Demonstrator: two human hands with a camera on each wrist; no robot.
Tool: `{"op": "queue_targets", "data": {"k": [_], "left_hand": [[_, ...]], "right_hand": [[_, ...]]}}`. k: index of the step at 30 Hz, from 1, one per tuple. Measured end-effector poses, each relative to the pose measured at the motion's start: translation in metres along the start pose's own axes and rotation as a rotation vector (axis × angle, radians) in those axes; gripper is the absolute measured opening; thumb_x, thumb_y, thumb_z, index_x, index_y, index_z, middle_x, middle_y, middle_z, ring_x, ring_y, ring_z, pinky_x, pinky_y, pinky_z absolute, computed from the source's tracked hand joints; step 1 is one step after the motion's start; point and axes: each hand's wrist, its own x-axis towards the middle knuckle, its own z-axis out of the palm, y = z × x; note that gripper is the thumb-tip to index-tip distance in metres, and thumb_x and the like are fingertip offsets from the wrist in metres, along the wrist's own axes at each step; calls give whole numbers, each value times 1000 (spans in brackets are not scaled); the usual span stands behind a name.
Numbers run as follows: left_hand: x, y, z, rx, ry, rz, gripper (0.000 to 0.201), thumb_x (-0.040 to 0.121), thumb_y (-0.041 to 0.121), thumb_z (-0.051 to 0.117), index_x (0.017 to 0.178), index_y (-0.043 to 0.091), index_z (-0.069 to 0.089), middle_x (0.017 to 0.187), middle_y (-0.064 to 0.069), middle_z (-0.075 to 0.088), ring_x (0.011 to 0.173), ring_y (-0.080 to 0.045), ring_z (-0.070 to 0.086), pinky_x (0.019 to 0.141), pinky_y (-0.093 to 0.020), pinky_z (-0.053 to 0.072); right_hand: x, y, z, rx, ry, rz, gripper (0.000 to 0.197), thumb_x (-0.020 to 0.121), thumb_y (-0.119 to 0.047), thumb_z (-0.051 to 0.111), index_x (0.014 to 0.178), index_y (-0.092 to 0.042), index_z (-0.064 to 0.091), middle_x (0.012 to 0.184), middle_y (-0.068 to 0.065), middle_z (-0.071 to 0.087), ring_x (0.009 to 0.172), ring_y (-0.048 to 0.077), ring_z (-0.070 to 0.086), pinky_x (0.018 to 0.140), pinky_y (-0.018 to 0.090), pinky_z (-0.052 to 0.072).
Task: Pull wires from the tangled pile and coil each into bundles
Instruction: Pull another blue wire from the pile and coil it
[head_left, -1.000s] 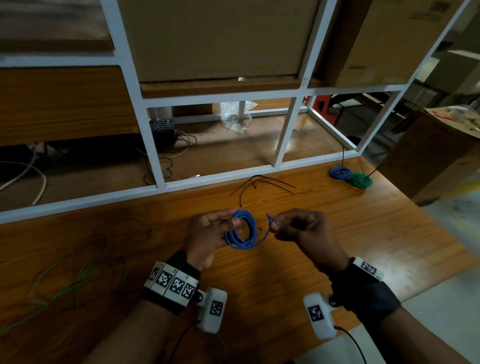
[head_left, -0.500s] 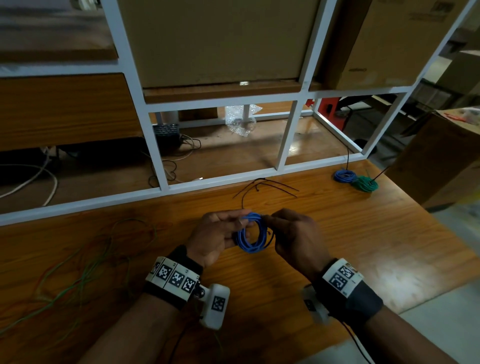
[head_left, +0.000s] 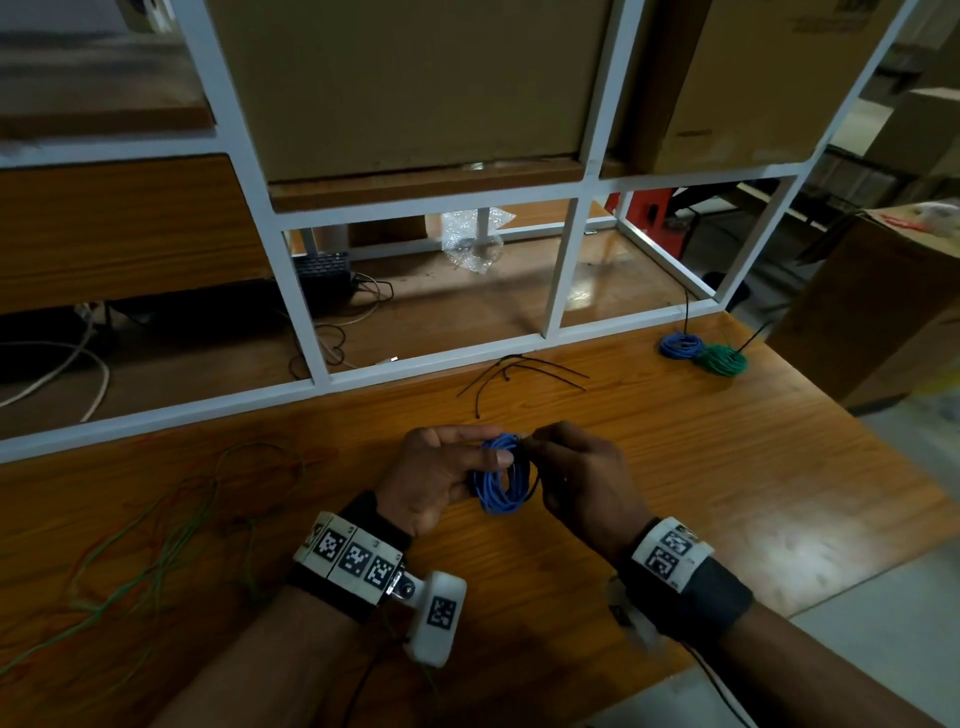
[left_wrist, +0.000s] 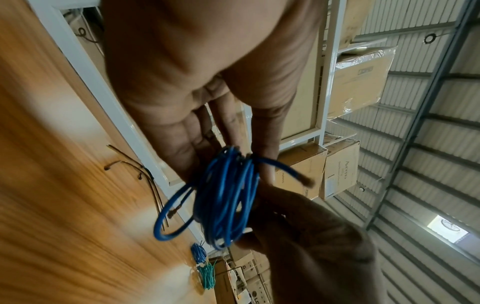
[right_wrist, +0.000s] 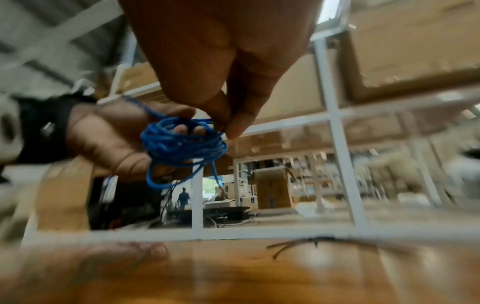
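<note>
Blue wire coil (head_left: 500, 480) held between both hands above the bench (head_left: 701, 467).

The left hand (head_left: 441, 475) grips the coil of many thin loops; the right hand (head_left: 582, 480) pinches it at its 1 o'clock edge. Only the left wrist view shows its loose end (left_wrist: 307, 182) sticking out.
</note>
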Motion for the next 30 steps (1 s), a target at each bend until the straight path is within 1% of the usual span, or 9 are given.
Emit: {"op": "queue_targets", "data": {"k": [2,3,6,9,13,16,19,25,30], "left_hand": [[-2,0,-2,10,-12,10,41,77,0,78,116,4,69,102,-18,75,84,-26,74,68,-32,58],[-3,0,-4,14,-34,11,40,77,1,77,117,4,69,101,-18,75,81,-24,73,66,-31,57],[-5,0,-10,-2,-104,11,43,76,6,77,118,1,69,102,-21,73,81,-27,69,67,-33,58],[-6,1,-11,25,-113,46,44,75,8,77,117,0,68,107,-25,72,87,-32,68,72,-33,60],[-9,1,-12,100,-119,129,46,75,12,78,118,1,66,105,-25,73,78,-27,70,70,-35,58],[-10,0,-21,131,-103,150,48,75,12,79,119,0,65,104,-22,74,80,-29,71,75,-39,59],[-14,-2,-27,147,-37,157,39,80,9,78,116,0,67,102,-18,75,88,-34,74,77,-39,61],[-20,-23,-39,169,55,77,26,85,24,77,104,7,76,94,-12,77,88,-26,75,69,-31,58],[-13,-40,-47,183,120,45,21,91,25,71,99,6,77,92,-17,76,89,-33,74,78,-41,58]], "right_hand": [[4,3,-7,372,28,242,32,93,-17,77,125,-16,73,123,0,70,109,13,70,83,31,62],[8,2,-13,607,-53,403,40,93,-25,76,132,-19,69,132,-2,68,121,12,66,94,33,59],[15,1,-27,1049,-330,602,45,95,-16,70,139,-10,62,130,7,71,123,24,67,103,48,56],[17,-1,-29,1036,-346,569,32,96,-8,69,128,-2,69,117,18,75,111,36,72,97,61,56],[15,-2,-22,1118,-329,705,41,91,-17,74,130,-7,68,117,19,75,115,40,69,101,68,49],[18,-10,-16,1060,-407,608,27,100,-14,65,125,-6,72,116,17,76,112,38,71,96,58,56],[19,-23,-5,1064,-276,637,22,100,-6,63,118,-3,75,108,16,78,103,32,75,87,42,62],[9,-43,24,1107,-62,841,19,96,-1,66,101,-9,82,100,19,78,94,35,77,75,40,63],[8,-46,34,1087,-78,900,13,97,-5,67,99,-2,80,95,20,78,91,36,77,75,41,62]]}}
